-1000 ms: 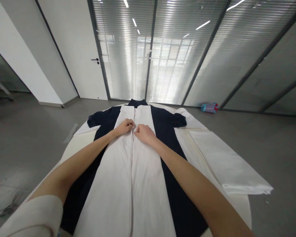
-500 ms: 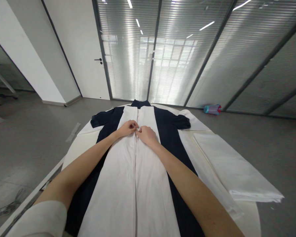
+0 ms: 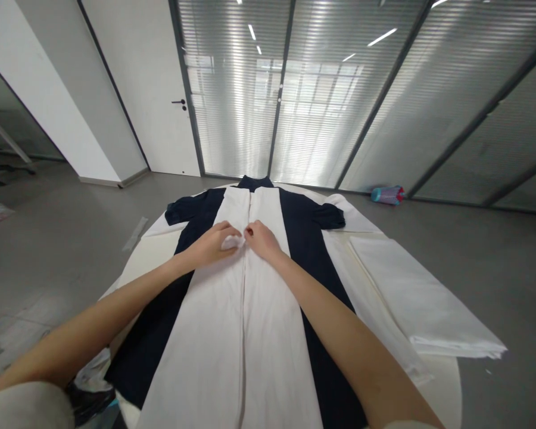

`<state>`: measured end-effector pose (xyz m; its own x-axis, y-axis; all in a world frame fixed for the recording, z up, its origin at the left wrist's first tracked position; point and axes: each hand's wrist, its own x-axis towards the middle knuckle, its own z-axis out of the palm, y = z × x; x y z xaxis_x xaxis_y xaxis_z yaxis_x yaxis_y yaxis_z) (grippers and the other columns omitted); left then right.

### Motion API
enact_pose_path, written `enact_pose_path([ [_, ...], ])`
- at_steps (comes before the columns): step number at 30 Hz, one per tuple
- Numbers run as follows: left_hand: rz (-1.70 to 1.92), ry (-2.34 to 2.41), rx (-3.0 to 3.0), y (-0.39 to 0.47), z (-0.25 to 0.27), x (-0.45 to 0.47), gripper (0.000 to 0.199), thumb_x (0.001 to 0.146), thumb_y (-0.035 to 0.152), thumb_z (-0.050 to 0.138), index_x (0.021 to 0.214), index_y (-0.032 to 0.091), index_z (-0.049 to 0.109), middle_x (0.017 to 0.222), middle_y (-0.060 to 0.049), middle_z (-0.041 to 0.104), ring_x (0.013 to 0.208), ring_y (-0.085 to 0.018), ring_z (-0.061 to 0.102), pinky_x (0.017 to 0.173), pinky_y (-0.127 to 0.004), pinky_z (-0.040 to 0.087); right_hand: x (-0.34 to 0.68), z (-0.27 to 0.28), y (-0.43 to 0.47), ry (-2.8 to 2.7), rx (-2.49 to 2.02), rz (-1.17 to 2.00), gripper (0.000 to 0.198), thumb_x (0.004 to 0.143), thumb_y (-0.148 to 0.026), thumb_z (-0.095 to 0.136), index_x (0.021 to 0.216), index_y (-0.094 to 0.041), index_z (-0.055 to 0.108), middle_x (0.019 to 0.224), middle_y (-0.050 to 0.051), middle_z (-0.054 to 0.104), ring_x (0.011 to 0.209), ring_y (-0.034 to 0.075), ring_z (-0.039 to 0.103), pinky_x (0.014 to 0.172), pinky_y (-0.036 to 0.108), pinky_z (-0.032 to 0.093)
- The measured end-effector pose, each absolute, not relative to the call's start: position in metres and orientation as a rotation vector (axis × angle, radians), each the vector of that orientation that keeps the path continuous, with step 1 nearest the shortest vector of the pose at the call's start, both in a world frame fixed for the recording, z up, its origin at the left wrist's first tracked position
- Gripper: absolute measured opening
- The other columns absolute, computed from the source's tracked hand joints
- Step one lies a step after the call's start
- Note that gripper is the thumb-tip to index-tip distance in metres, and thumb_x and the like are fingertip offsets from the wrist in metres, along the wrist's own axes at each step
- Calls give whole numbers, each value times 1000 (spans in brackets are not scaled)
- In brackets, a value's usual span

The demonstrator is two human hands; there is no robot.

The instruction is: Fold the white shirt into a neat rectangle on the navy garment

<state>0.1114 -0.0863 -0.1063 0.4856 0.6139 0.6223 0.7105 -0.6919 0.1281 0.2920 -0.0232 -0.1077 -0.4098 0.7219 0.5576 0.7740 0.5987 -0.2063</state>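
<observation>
At centre, collar toward twelve o'clock and lower end cut off at six, a long navy cloth garment [image 3: 310, 238] with split white front panel [image 3: 270, 333], laid flat on a round-edged cream tabletop [image 3: 446, 387]. Fingertip contact at the slit too small to make out. Toward four o'clock, overhanging the edge, a folded white cloth [image 3: 424, 298], with narrow room between cloth and garment. From eight o'clock, left hand [image 3: 213, 244], thumb and fingers curled narrowly around bunched white panel. From five, right hand [image 3: 264, 243], fingertips pinched together at the slit's edge.
</observation>
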Motion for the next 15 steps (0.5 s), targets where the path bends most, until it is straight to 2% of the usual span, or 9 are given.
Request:
enact_pose_path([
  [3,-653,-1027,-2903,-171,-118,111,11,92,26,62,100,20,66,100,-4,61,94,-17,61,86,-28,48,290,-110,-24,-2293,-1098,-161,27,100,-21,44,101,-15,69,108,11,64,98,17,58,85,25,41],
  [7,-387,-976,-3048,-252,-147,119,21,91,39,68,104,23,65,102,-3,62,92,-18,59,83,-28,46,294,-108,-30,-2308,-1079,-75,26,97,-19,48,114,-13,67,108,10,64,94,16,59,85,25,41],
  [9,-341,-979,-3035,-274,-161,121,28,89,42,70,110,24,64,103,-4,62,94,-19,58,84,-30,46,299,-103,-41,-2328,-1060,-24,29,95,-18,52,120,-12,64,110,10,64,94,15,60,85,24,41],
  [12,-333,-978,-2958,-290,-177,123,36,87,44,72,115,23,62,104,-6,62,96,-22,58,85,-32,46,313,-95,-73,-2426,-962,32,28,93,-18,57,119,-13,66,109,9,66,92,15,61,83,23,41],
  [15,-366,-957,-2818,-301,-185,128,28,87,37,72,109,22,63,100,-5,62,91,-20,58,83,-32,46,334,-94,-118,-2578,-858,109,23,91,-18,58,111,-14,69,93,6,68,80,14,61,74,23,41],
])
